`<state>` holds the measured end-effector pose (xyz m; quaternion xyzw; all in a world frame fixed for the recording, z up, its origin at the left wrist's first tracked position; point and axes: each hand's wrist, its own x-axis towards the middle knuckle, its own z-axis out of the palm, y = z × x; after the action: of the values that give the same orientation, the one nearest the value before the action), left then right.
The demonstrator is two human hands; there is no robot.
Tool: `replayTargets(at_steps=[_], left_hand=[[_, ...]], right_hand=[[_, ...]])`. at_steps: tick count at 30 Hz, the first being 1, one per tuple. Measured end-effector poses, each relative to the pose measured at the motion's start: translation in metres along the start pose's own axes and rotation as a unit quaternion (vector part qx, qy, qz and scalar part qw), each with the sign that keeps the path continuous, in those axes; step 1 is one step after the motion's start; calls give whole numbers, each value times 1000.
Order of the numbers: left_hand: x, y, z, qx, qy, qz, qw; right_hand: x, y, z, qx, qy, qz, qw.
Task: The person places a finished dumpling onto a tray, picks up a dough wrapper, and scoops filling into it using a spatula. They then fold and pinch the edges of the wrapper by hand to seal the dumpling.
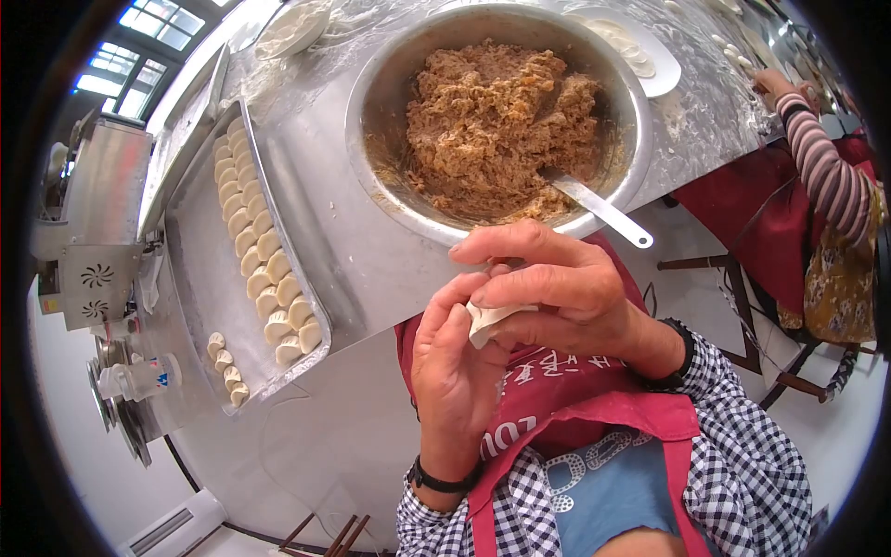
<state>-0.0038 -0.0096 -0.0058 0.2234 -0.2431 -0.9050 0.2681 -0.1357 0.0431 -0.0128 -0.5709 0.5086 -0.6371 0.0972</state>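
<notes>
Pinched between both hands is a pale dumpling [492, 319], partly covered by the fingers. My left hand [450, 371] grips it from the left side with thumb and fingertips. From the right, my right hand [566, 292] curls its fingers over the dough. Just beyond the hands stands a large metal bowl [367, 162] of brown minced filling [501, 121]. A flat white-handled spatula [599, 206] is stuck in the filling and leans over the bowl's near rim. Whether filling lies inside the dumpling is hidden.
To the left, a metal tray [200, 297] holds rows of shaped dumplings [269, 243]. A white plate [664, 70] sits behind the bowl at right. Another person's hand [772, 88] works at the floury table's right end. A machine [97, 223] stands at far left.
</notes>
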Motion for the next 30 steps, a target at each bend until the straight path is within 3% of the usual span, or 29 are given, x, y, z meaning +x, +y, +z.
replayTargets(at_steps=[9,15,20,30], left_hand=[[2,-1,-8,-29,-13,-9,999],[1,0,-4,-19,-13,-4,1000],[2,-1,-6,-42,-13,-14,999],[3,-2,-7,-44,-29,-14,998]], right_hand=[[-1,11,-3,-8,-30,-64,997],[-1,3,5,15,21,2,1000],[-2,13,-2,-2,-27,-63,998],[-3,5,0,21,-7,4,1000]])
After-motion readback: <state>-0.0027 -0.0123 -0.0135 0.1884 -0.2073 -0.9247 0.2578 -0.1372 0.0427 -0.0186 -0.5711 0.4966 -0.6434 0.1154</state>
